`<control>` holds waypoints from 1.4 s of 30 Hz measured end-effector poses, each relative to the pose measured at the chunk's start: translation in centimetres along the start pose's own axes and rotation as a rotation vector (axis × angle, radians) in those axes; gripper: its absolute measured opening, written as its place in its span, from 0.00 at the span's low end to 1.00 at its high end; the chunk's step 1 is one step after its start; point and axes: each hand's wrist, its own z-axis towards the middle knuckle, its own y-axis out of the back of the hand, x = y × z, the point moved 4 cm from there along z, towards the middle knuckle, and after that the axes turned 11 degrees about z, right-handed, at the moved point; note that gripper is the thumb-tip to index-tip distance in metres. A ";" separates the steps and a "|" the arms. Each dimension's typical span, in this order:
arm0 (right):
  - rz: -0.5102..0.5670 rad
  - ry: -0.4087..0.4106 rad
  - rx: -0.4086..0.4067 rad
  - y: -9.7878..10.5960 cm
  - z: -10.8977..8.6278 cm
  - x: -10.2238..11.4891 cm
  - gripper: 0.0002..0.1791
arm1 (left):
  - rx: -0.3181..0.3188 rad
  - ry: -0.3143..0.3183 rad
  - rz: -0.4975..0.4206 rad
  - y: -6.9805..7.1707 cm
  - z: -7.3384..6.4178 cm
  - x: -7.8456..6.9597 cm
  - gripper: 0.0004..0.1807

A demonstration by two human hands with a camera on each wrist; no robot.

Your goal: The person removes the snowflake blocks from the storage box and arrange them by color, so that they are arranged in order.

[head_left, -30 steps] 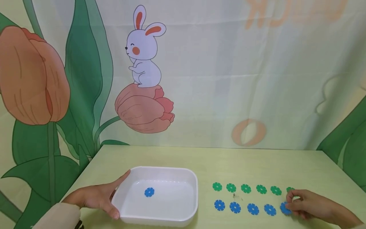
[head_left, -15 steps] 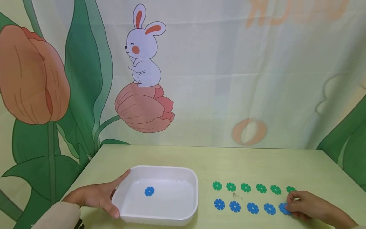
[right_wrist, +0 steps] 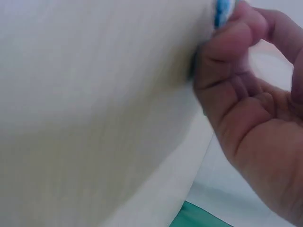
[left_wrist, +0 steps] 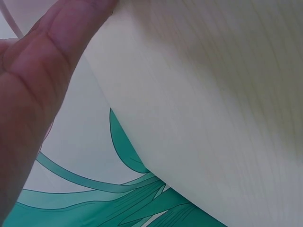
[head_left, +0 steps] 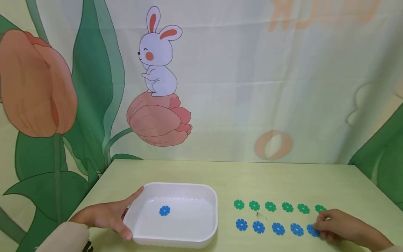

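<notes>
Along the left side of a white plastic tray [head_left: 176, 238], my left hand [head_left: 108, 217] rests with thumb and fingers spread wide, touching its near and far left corners. One blue snowflake disc [head_left: 164, 210] lies inside the tray. At the right end of a row of blue snowflake discs [head_left: 278, 229], my right hand [head_left: 341, 225] pinches the last blue disc [head_left: 311, 230], partly hidden by the fingertips. In the right wrist view, curled fingers [right_wrist: 227, 45] stand close to the table, and a blue bit [right_wrist: 221, 13] shows at their tips.
Behind the blue row runs a row of several green snowflake discs [head_left: 270, 206], its rightmost one close to my right knuckles. All lie on a pale yellow-green table [head_left: 226, 175]. A printed curtain [head_left: 220, 87] with a rabbit and tulips hangs at the table's far edge.
The last blue disc has shifted slightly left with my right fingers, which have drawn off the rightmost green disc so more of it shows. My left hand and the tray stay put.
</notes>
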 end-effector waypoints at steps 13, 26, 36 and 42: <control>0.046 0.310 0.204 -1.8 0.0 12.4 0.16 | -0.006 -0.009 0.013 0.1 -0.1 -0.2 0.75; 0.005 0.430 0.304 -11.2 1.8 22.5 0.16 | -0.002 -0.023 -0.001 0.2 -0.2 0.0 0.74; 0.001 0.429 0.329 -17.0 3.1 27.5 0.14 | -0.013 0.006 -0.008 0.1 -0.2 0.2 0.73; 0.061 0.415 0.389 -19.8 3.6 29.0 0.13 | -0.003 -0.014 -0.022 0.2 -0.1 0.0 0.72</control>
